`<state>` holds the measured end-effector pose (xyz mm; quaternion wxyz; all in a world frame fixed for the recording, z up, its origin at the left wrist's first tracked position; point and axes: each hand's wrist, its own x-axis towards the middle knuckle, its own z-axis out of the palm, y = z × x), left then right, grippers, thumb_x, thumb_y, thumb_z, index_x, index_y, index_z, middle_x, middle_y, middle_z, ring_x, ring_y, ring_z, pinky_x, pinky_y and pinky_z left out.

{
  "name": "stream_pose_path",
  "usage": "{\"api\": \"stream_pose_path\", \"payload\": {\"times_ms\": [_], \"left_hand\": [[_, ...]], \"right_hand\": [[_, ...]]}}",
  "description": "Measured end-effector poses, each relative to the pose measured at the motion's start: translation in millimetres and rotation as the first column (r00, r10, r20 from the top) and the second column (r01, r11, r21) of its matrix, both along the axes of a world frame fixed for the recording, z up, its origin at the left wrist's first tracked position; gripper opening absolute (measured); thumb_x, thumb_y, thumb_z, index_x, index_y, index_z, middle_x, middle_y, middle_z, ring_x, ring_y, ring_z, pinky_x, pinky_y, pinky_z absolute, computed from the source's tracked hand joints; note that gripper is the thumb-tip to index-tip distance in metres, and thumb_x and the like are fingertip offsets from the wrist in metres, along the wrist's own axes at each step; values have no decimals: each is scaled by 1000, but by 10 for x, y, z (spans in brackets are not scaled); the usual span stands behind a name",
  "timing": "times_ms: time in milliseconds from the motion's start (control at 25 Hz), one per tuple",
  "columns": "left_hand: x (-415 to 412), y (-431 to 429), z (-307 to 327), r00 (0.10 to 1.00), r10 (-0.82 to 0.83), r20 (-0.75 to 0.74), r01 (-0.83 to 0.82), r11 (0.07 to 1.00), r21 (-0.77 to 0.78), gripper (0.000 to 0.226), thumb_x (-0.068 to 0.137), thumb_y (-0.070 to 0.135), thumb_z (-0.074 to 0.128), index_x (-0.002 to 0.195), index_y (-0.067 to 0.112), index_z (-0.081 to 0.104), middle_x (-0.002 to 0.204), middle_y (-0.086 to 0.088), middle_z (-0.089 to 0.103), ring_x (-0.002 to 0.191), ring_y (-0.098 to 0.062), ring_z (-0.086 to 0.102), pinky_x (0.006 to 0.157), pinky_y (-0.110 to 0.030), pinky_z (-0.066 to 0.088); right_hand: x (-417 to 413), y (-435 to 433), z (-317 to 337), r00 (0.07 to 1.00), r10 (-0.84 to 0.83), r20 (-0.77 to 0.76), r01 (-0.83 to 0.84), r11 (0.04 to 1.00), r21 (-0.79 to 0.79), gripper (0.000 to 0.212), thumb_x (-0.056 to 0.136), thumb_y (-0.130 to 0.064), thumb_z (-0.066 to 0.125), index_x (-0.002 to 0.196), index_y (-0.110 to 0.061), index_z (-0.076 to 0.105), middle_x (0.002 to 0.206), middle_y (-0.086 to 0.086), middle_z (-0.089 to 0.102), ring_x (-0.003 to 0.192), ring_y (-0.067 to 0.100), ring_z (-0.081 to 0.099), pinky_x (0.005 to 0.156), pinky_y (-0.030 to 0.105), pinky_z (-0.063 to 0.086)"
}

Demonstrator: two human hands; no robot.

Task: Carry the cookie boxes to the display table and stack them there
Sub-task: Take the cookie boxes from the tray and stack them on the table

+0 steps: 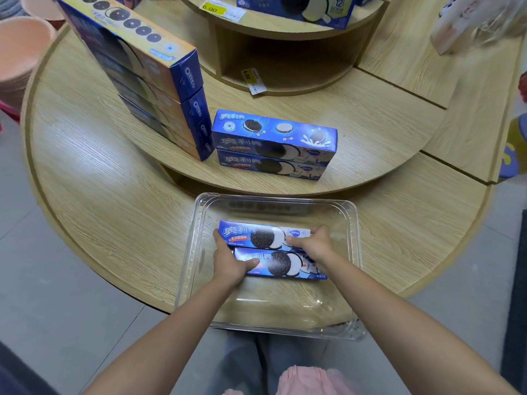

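Two blue cookie boxes lie side by side in a clear plastic bin [352, 240] on the lowest wooden tier. My left hand [229, 262] grips the left ends of both boxes, thumb on the near box [281, 265]. My right hand [313, 243] holds the right end of the far box [261, 236]. On the middle tier [370, 124] stands a stack of two matching blue boxes [273, 145]. To its left rises a taller stack of several blue-and-orange cookie boxes [159, 89].
The round wooden display rises in tiers, with an upper shelf [285, 29] bearing price tags and more blue boxes. Pink tubs [20, 49] stand at the far left. A white package [467, 24] lies at the top right. Grey floor surrounds the display.
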<state>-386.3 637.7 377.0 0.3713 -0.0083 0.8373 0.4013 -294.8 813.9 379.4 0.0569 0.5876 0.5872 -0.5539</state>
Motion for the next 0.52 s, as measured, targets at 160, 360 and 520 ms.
{"api": "stream_pose_path", "payload": {"times_ms": [160, 360, 520], "left_hand": [[31, -50, -29, 1000, 13, 24, -14, 999, 37, 108, 58, 6, 84, 142, 10, 15, 122, -11, 60, 110, -29, 58, 97, -42, 46], [58, -126, 3, 981, 94, 169, -97, 995, 12, 83, 53, 2, 87, 122, 4, 40, 105, -7, 66, 96, -25, 64, 82, -34, 51], [16, -262, 113, 970, -66, 235, 77, 996, -37, 54, 49, 5, 89, 92, 11, 57, 100, -8, 68, 84, -20, 65, 75, -31, 53]], "right_hand": [[38, 50, 147, 1000, -1, -30, -2, 997, -78, 77, 56, -21, 88, 116, -10, 42, 105, 7, 61, 86, 24, 64, 67, 35, 55], [63, 193, 529, 983, 146, -113, -155, 985, -77, 46, 58, -7, 86, 94, -8, 56, 82, 5, 66, 66, 13, 66, 52, 23, 50], [245, 206, 823, 963, 179, -200, -168, 983, 72, 55, 50, -7, 88, 96, -13, 58, 94, 7, 68, 81, 19, 68, 70, 32, 57]]}}
